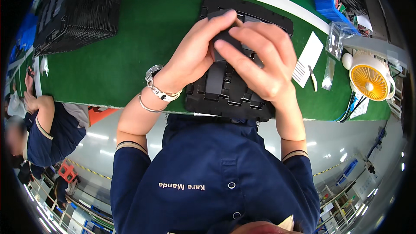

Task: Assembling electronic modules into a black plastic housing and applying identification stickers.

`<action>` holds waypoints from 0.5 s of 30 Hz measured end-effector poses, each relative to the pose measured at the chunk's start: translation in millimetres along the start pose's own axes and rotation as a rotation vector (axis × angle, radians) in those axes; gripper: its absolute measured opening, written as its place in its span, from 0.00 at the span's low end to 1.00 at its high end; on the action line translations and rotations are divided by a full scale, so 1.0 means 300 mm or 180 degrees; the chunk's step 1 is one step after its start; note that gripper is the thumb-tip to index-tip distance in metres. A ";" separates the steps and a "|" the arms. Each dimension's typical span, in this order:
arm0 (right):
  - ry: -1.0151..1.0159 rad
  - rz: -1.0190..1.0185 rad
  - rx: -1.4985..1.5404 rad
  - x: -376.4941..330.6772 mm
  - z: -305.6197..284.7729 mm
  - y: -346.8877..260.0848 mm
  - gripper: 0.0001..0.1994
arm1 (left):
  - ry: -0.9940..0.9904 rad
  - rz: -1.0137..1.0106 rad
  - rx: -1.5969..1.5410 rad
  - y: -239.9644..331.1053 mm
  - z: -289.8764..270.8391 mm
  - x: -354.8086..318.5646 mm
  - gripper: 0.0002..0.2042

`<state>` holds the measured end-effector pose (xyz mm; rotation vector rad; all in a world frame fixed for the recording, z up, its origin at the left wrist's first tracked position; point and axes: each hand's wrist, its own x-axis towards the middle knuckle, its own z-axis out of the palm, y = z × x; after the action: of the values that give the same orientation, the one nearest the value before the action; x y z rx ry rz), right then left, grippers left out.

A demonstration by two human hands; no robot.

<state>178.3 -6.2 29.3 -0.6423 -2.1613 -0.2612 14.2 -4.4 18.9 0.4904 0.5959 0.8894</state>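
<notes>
A small dark grey box-shaped piece is held up between my hands, above a black moulded plastic tray. My left hand grips it from the left, the thumb along its upper edge. On the other side my right hand has its curled fingertips pressed on the piece. Fingers cover much of it, so its exact kind is unclear. Below, a similar dark piece lies in one of the tray's pockets. My hands hide the tray's middle.
Black trays are stacked at the far left of the green table. To the right lie a white label sheet, a small knife and a clear bag, near a yellow-and-white fan. Another person works at left.
</notes>
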 end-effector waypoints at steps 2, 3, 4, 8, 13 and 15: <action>-0.0203 0.0232 0.0501 -0.007 0.006 -0.011 0.17 | 0.0301 0.0289 0.0203 -0.001 -0.013 0.002 0.13; -0.0217 0.0238 0.0525 -0.016 0.002 -0.006 0.17 | 0.0406 0.0416 0.0427 0.003 -0.024 -0.001 0.12; -0.0179 0.0705 0.0828 -0.028 -0.003 0.000 0.16 | 0.0510 0.0539 0.0654 0.006 -0.035 -0.006 0.11; -0.0393 0.2548 0.2113 -0.042 -0.012 -0.019 0.07 | 0.0835 0.0966 0.1392 0.004 -0.034 -0.006 0.11; -0.0659 0.3695 0.3268 -0.045 -0.006 -0.037 0.09 | 0.0699 0.1336 0.2031 -0.016 -0.049 0.003 0.11; -0.0641 0.3777 0.3291 -0.042 -0.004 -0.044 0.09 | 0.0635 0.1233 0.2084 -0.022 -0.049 0.003 0.12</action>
<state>178.6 -22.3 20.7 -1.1506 -1.4097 1.4618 8.7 -4.9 3.8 1.1444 1.0034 1.1119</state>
